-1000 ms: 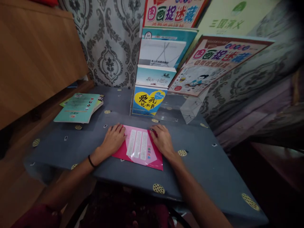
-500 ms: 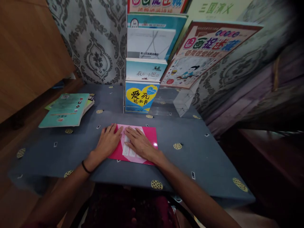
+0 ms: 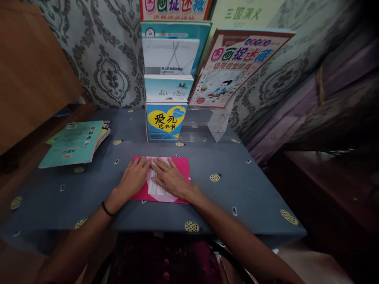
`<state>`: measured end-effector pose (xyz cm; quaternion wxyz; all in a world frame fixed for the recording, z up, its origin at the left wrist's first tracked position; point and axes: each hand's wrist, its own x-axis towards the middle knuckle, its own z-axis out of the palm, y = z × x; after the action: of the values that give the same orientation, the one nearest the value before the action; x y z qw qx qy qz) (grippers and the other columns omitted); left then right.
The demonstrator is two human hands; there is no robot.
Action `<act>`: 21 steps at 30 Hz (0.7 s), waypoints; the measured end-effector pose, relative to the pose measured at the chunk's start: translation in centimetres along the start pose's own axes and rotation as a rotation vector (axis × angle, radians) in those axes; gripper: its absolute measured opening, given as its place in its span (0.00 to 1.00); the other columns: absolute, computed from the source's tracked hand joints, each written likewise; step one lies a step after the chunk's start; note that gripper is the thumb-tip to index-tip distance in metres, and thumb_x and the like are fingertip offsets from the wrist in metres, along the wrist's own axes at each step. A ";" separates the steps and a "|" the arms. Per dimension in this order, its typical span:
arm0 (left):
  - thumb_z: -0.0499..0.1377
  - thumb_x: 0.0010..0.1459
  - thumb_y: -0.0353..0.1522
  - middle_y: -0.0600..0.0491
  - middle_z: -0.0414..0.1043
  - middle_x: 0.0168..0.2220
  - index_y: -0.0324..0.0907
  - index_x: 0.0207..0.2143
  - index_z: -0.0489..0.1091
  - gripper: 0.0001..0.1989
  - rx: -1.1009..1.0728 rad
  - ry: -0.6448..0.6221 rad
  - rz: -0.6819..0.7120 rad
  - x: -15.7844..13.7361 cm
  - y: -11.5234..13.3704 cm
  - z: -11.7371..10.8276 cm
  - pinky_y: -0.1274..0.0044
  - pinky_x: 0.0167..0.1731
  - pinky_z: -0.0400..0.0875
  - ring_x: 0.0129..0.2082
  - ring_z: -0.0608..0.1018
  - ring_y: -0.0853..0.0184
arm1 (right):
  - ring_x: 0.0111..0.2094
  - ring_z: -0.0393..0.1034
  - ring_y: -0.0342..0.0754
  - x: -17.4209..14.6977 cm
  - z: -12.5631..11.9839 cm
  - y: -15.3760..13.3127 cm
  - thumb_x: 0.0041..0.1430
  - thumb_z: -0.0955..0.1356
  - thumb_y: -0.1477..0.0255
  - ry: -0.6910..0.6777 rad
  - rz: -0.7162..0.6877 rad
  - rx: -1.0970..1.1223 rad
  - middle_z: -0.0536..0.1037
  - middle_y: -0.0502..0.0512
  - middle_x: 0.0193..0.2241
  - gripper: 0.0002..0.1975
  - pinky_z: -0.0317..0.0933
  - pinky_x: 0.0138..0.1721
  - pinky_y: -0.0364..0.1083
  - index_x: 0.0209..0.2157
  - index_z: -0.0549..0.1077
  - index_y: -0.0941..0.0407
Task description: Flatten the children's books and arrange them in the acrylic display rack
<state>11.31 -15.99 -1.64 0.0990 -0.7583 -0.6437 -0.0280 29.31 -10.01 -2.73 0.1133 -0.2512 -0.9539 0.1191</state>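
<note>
The pink book (image 3: 158,194) lies flat on the blue tablecloth (image 3: 242,197), in front of the clear stand (image 3: 218,124) and apart from it. The left hand (image 3: 134,177) is spread on the book's left side, and the right hand (image 3: 171,179) lies across its middle. Both hands are open, palms down. They rest on the cover and do not grip it. The fingers hide a lot of the cover, so I can't tell how thick the book is.

The work looks partway along to me. Some books are up: the blue book with a yellow heart (image 3: 166,122) is at the stand's low front, the white-and-teal book (image 3: 168,88) is above it, and the brown-edged picture book (image 3: 237,71) is on the stand's right side. The pink book is not on the stand, and neither is the book pile (image 3: 72,144) to the stand's left, so those seem to be left over.
</note>
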 end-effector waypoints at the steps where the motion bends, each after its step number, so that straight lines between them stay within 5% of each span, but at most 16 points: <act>1: 0.49 0.65 0.23 0.39 0.71 0.57 0.38 0.61 0.66 0.24 0.006 -0.003 0.002 0.0 0.0 -0.2 0.63 0.51 0.72 0.55 0.74 0.53 | 0.71 0.49 0.57 -0.2 -0.1 0.1 0.72 0.61 0.62 -0.003 0.012 -0.008 0.61 0.65 0.68 0.27 0.43 0.69 0.66 0.67 0.60 0.56; 11: 0.48 0.70 0.26 0.39 0.72 0.57 0.33 0.58 0.69 0.19 0.015 -0.074 0.002 1.1 1.2 -1.5 0.64 0.52 0.70 0.55 0.74 0.54 | 0.71 0.49 0.61 -2.6 -0.8 1.3 0.72 0.62 0.60 0.039 0.233 -0.111 0.61 0.66 0.68 0.27 0.47 0.68 0.66 0.66 0.63 0.59; 15: 0.50 0.72 0.38 0.41 0.74 0.51 0.44 0.65 0.63 0.22 0.044 -0.111 -0.015 1.8 2.3 -2.6 0.63 0.46 0.72 0.50 0.76 0.52 | 0.71 0.50 0.61 -2.8 -1.0 1.4 0.71 0.63 0.61 0.036 0.245 -0.101 0.62 0.66 0.68 0.27 0.47 0.68 0.65 0.66 0.63 0.60; 21: 0.50 0.71 0.41 0.41 0.72 0.48 0.53 0.65 0.65 0.22 0.077 -0.126 -0.028 2.1 3.1 -3.2 0.62 0.42 0.72 0.47 0.76 0.50 | 0.70 0.50 0.60 -2.8 -0.9 1.4 0.71 0.63 0.62 0.062 0.237 -0.077 0.62 0.66 0.68 0.27 0.47 0.67 0.66 0.66 0.63 0.59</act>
<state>15.03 -14.98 1.45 0.0870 -0.7451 -0.6598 0.0434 32.60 -10.06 -2.78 0.1180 -0.3697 -0.9175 0.0872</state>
